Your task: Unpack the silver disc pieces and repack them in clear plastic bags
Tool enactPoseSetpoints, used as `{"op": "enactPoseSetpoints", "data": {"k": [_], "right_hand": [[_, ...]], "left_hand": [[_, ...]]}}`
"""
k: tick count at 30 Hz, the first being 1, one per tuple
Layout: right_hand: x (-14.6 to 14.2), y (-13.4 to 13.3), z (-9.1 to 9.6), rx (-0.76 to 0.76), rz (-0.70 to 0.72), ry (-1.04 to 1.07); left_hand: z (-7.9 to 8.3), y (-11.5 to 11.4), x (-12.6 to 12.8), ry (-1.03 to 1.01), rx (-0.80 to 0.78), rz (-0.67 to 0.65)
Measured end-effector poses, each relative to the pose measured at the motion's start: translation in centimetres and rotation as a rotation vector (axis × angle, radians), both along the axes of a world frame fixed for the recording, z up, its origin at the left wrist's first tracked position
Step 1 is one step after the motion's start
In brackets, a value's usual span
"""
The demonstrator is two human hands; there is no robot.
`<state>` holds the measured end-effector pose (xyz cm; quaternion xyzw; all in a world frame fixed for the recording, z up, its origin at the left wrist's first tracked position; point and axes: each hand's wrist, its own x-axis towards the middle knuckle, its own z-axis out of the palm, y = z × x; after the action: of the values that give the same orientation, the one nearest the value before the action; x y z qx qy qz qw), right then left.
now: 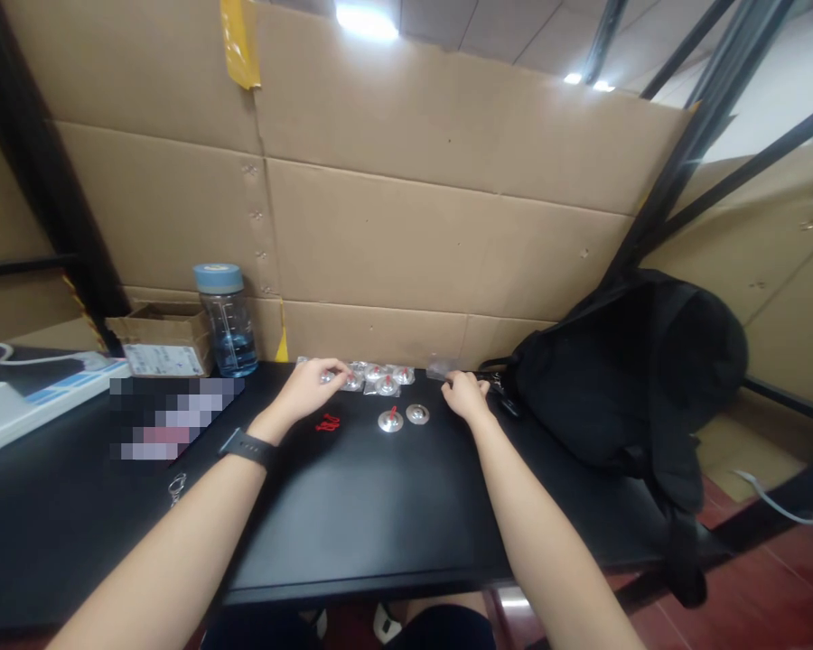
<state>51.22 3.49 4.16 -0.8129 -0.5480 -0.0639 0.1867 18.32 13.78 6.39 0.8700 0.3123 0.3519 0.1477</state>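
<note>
My left hand is over the left end of a row of small silver domed discs with red cords, like finger cymbals, in clear plastic packets. Its fingers are extended and slightly bent, touching or just above the packets. My right hand has curled fingers at a clear plastic bag by the cardboard; its fingertips are partly hidden. Between the hands lie two unwrapped discs: a finger cymbal with a red cord and a cordless finger cymbal. Loose red cords lie below my left hand.
A black backpack stands at the right. On the left are a water bottle, an open cardboard box, a white power strip and a metal key ring. A cardboard wall closes off the back of the black table.
</note>
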Motion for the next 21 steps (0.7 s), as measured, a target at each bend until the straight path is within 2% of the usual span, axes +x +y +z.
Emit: {"op": "enactPoseSetpoints", "data": {"k": [2, 4, 7, 11, 16, 19, 21], "right_hand": [[-0.1, -0.3, 0.4, 0.041, -0.015, -0.004], [-0.2, -0.7, 0.9, 0.129, -0.018, 0.002], [-0.5, -0.9, 1.4, 0.296, 0.035, 0.026], [-2.6, -1.2, 2.1, 0.382, 0.256, 0.041], [-8.4, -2.4, 2.4, 0.339, 0.597, -0.015], [-11.5, -2.9, 1.7, 0.202, 0.753, -0.072], [-12.5, -2.8, 1.1, 0.109, 0.825, -0.089]], "left_hand": [[0.9, -0.3, 0.0, 0.079, 0.005, -0.079], [1.0, -0.3, -0.1, 0.22, 0.043, -0.157], [-0.2, 0.1, -0.7, 0.358, 0.073, -0.166], [-1.8, 0.1, -2.5, 0.361, -0.044, -0.147], [-2.2, -0.3, -3.8, 0.359, -0.139, -0.226], [-2.4, -0.1, -3.8, 0.376, -0.117, -0.17], [-2.5, 0.0, -3.6, 0.392, -0.103, -0.125]]}}
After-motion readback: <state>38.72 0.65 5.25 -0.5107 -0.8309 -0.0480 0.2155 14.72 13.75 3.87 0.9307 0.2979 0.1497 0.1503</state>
